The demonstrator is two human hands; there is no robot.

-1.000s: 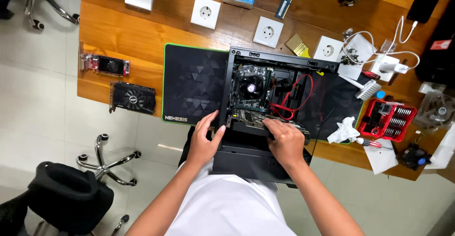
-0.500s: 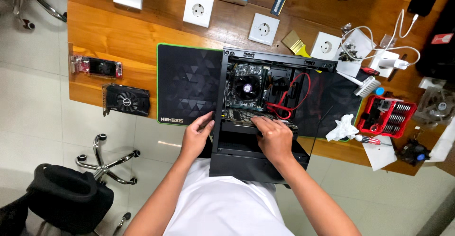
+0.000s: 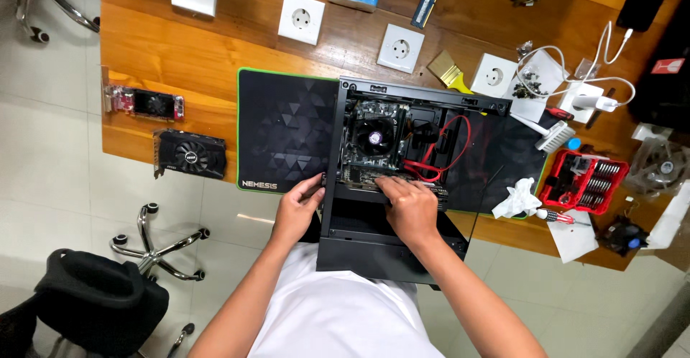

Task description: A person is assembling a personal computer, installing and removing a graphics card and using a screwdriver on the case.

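Hands come first, nearest the camera, at the near edge of the wooden table (image 3: 165, 49). Left hand (image 3: 296, 210) curls its fingers against the outer left wall of the black, open-sided computer case (image 3: 345, 246), thumb and fingertips touching the edge by the case's side. Right hand (image 3: 411, 207) lies palm down inside the case, fingers together and pressed flat on a long dark graphics card (image 3: 359, 178) that sits across the lower edge of the motherboard; whether it grips the card I cannot tell.

Case rests on a black desk mat with a green border (image 3: 284, 131), its near end overhanging the table edge. Deeper inside it, a round black cooler fan (image 3: 374, 136) sits on the motherboard, with red cables (image 3: 449, 149) looping just to its right.

Right of the case lie a crumpled white tissue (image 3: 519, 198) and a red tray of screwdriver bits (image 3: 583, 180). Left of the mat, two loose graphics cards lie near the table's edge, a black one (image 3: 190, 155) and a red one (image 3: 144, 102). Farther back, four white square wall sockets (image 3: 400, 47) are spread over the wood, beside a yellow-bristled brush (image 3: 449, 72).
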